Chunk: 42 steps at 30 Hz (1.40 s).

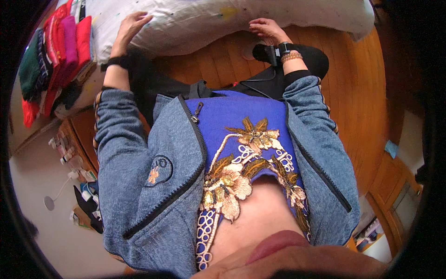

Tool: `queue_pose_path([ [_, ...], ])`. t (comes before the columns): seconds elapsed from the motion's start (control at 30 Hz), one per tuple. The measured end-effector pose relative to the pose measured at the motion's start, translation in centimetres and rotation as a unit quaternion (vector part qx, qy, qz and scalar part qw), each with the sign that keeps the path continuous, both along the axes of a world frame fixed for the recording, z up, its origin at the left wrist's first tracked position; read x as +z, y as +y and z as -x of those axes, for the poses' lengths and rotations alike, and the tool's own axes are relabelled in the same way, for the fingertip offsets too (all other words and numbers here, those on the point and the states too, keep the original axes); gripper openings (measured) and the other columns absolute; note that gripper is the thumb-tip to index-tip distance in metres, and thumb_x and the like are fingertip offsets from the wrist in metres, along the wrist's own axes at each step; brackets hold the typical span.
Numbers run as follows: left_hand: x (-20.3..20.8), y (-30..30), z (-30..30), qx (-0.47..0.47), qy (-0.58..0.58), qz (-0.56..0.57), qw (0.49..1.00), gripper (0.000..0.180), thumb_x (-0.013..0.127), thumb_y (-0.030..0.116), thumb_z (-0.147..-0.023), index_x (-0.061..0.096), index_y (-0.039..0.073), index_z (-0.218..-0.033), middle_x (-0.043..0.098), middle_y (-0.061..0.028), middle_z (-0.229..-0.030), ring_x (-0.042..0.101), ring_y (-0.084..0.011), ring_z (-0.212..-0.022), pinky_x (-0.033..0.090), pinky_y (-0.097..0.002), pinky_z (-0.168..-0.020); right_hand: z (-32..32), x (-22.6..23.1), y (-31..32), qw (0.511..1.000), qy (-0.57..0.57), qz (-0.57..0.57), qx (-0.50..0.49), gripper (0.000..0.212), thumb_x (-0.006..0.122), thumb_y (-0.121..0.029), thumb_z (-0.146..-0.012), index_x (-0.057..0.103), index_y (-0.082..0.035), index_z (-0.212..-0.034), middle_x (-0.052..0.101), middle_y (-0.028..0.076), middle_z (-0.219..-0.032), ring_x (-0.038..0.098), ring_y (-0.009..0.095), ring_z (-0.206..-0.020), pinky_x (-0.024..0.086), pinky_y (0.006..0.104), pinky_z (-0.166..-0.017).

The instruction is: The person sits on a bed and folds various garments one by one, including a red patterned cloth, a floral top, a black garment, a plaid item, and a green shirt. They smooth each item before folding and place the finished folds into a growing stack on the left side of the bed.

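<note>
My left hand (130,29) is raised at the edge of a bed or low surface covered by a white sheet (186,25). Its fingers stretch to the right and hold nothing. Further right, my right hand (269,29) hovers by the same sheet's front edge, fingers loosely extended and empty. Around the right wrist are a black strapped device (279,49) with a cable and a beaded bracelet (291,56). A black band (116,61) circles the left wrist. Nearest my left hand is a stack of folded clothes (68,44) in red, purple and dark green.
Brown wooden floor (350,93) spreads below the sheet and to the right. My legs in black trousers (172,86) are bent in front of me. At lower left, small bottles and items (69,156) stand by a wooden cabinet (81,130). A light blue scrap (391,149) lies at right.
</note>
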State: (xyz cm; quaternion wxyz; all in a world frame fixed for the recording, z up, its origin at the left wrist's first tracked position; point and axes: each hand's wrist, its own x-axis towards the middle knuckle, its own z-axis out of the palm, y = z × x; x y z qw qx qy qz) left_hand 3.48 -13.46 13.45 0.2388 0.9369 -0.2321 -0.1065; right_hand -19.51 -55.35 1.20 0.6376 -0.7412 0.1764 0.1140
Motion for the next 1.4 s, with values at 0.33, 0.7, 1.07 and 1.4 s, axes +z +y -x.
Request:
queue_pose_path([
  [0.33,-4.6,17.2,11.2,0.244,-0.061,0.079,0.964,0.034,0.066,0.035,-0.088,0.069,0.003,-0.1,0.07,-0.0151,-0.09,0.066,-0.023,-0.084,0.05,-0.0344,-0.078,-0.6,4.2,4.3,0.955,-0.047,0.031,0.292,0.049,0.068,-0.039,-0.09,0.063,-0.005,-0.124,0.066,0.009,-0.118,0.06,0.022,-0.112,0.044,0.0336,-0.099],
  [0.7,-17.3,24.5,36.2,0.142,0.371,-0.156,0.904,0.027,0.056,0.023,-0.092,0.065,0.002,-0.107,0.066,-0.0159,-0.101,0.062,-0.0255,-0.095,0.048,-0.0378,-0.081,-3.0,5.3,3.5,0.99,-0.065,-0.075,0.102,0.039,0.069,-0.03,-0.091,0.064,-0.007,-0.122,0.067,0.002,-0.113,0.06,0.01,-0.098,0.048,0.0243,-0.084],
  [1.07,-17.9,23.3,42.1,0.217,0.429,-0.102,0.871,0.03,0.052,0.024,-0.095,0.063,0.002,-0.112,0.065,-0.0156,-0.107,0.06,-0.0259,-0.1,0.047,-0.0377,-0.085,-5.5,5.4,5.2,0.983,-0.104,-0.055,0.138,0.032,0.069,-0.026,-0.091,0.066,-0.007,-0.117,0.067,-0.002,-0.099,0.059,0.007,-0.089,0.047,0.0246,-0.08],
  [1.4,-18.2,23.4,43.0,0.251,0.447,-0.079,0.855,0.032,0.049,0.025,-0.096,0.061,0.003,-0.116,0.063,-0.0152,-0.113,0.058,-0.0262,-0.106,0.045,-0.0375,-0.089,-3.6,4.6,8.9,0.892,-0.024,0.077,0.445,0.045,0.067,-0.036,-0.091,0.065,-0.002,-0.12,0.069,0.009,-0.114,0.061,0.02,-0.107,0.047,0.0345,-0.095],
])
